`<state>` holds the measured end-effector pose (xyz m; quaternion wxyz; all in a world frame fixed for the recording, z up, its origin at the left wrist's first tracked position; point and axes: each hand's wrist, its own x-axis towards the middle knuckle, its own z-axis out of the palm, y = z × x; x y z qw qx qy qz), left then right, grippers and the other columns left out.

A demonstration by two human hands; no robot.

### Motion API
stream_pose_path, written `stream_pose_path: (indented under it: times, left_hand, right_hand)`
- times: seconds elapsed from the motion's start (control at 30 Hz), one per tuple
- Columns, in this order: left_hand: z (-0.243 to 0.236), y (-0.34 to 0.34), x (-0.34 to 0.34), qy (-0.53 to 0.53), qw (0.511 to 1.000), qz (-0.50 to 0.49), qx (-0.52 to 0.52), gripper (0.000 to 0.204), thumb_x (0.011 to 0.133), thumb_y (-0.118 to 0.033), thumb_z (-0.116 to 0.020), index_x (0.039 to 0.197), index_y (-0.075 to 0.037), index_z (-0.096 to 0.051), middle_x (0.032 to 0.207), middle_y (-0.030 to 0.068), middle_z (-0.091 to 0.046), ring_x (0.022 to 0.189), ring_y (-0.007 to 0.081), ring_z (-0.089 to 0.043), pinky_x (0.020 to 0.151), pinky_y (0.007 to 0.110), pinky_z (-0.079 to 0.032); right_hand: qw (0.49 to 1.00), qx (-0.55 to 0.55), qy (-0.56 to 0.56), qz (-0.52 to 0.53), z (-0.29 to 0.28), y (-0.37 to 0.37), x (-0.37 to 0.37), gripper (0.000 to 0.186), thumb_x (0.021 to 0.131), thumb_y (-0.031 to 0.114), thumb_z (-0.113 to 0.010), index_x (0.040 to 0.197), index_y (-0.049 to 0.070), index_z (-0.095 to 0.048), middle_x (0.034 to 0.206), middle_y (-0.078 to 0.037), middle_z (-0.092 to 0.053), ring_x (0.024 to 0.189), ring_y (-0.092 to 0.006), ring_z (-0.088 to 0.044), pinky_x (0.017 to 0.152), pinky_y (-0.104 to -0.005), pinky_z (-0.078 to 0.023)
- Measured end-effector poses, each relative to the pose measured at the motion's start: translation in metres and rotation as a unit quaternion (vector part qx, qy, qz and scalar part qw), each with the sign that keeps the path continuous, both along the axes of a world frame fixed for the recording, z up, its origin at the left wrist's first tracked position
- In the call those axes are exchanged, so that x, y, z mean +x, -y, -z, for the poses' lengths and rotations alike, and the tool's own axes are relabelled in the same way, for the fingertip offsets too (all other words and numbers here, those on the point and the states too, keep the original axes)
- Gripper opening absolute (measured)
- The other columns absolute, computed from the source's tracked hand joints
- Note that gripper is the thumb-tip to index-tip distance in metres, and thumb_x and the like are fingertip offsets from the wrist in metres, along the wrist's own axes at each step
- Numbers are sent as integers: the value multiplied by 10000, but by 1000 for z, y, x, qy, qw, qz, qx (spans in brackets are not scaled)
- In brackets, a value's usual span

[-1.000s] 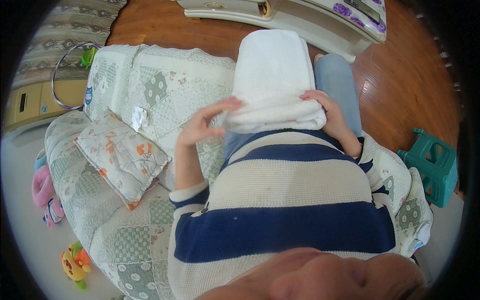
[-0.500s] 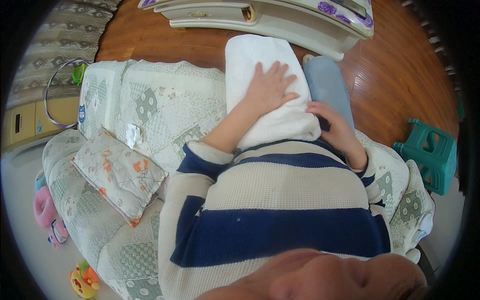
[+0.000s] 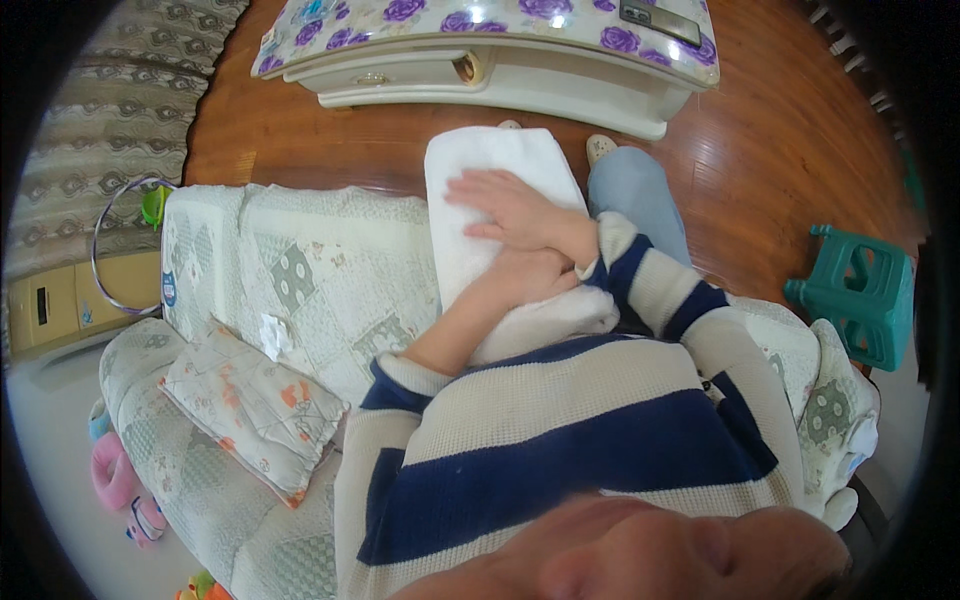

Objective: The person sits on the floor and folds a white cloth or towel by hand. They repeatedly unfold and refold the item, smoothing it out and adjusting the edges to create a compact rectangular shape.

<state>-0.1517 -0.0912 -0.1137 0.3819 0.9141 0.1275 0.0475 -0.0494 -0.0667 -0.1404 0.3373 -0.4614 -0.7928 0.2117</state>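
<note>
A folded white towel (image 3: 505, 150) lies lengthwise over my lap and thigh, its near end bunched against my striped sweater (image 3: 560, 430). My right hand (image 3: 505, 208) reaches across to the left and rests on the towel's upper face, fingers stretched out and slightly blurred. Just below it, my left hand (image 3: 530, 277) sits on the towel beside the right wrist and cuff. Its fingers are bent, and whether they pinch the cuff or the towel is hidden. The two forearms cross at the wrists.
I sit on a sofa with a quilted patchwork cover (image 3: 330, 240); a floral pillow (image 3: 250, 405) lies at left. Ahead stands a white table (image 3: 430, 40) with a phone (image 3: 660, 22). A green stool (image 3: 855, 295) stands right. Plush toys (image 3: 115, 470) and a hoop (image 3: 97, 245) are at left.
My right hand has moved from the towel's right edge across onto its top. My left hand has drawn back toward me and its fingers have bent. The view has tilted up, showing more tabletop.
</note>
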Motion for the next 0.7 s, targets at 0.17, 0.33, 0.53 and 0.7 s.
stream_pose_path:
  times: [0.17, 0.33, 0.53, 0.7]
  left_hand:
    - [-5, -9, -1, -26, 999, 3, 19, 454, 946, -435, -457, 1039, -64, -703, 1127, 138, -659, 1121, 312, -570, 1003, 435, -370]
    - [-6, -10, 0, -35, 990, 40, 129, 475, 959, -473, -417, 1105, -112, -688, 1272, 118, -586, 1298, 291, -439, 1069, 552, -248]
    - [-4, -5, -4, -31, 993, 16, 117, 454, 965, -467, -415, 1162, -143, -664, 1289, 103, -579, 1361, 280, -386, 1094, 557, -207]
    - [-5, -7, -5, -47, 993, 3, 106, 434, 965, -446, -420, 1167, -144, -657, 1327, 76, -561, 1358, 260, -389, 1101, 561, -197]
  right_hand:
    - [999, 3, 55, 1, 4, -22, 13, 502, 898, 375, -590, 1344, 151, -526, 1450, -90, -451, 1390, -311, -312, 1133, -468, -226]
    - [991, -73, -10, 114, 30, -34, 36, 504, 907, 385, -570, 1336, 122, -529, 1432, -120, -464, 1353, -333, -365, 1088, -429, -306]
    - [879, -333, -154, 304, 88, -24, 76, 695, 903, 551, -528, 1283, -31, -520, 1179, -270, -603, 1109, -411, -573, 947, -396, -451]
    - [746, -495, -380, 232, 62, 11, 67, 690, 895, 562, -557, 1101, -92, -630, 992, -217, -679, 872, -268, -670, 746, -338, -528]
